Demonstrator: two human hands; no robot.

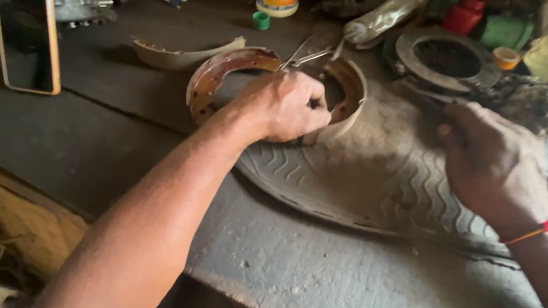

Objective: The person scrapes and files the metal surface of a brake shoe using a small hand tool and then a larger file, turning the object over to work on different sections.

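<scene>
On the far side of the desk, the left hand clamps a rusty brake shoe steady on the tyre piece while the right hand closes round a dark tool, so working the shoe seems underway and calls for firm bracing

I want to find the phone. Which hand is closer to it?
Left. The left hand grips the curved brake shoe, right of the phone; the right hand is farther right.

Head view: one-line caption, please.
Left hand grips a rusty brake shoe on a tyre piece; right hand alongside.
</scene>
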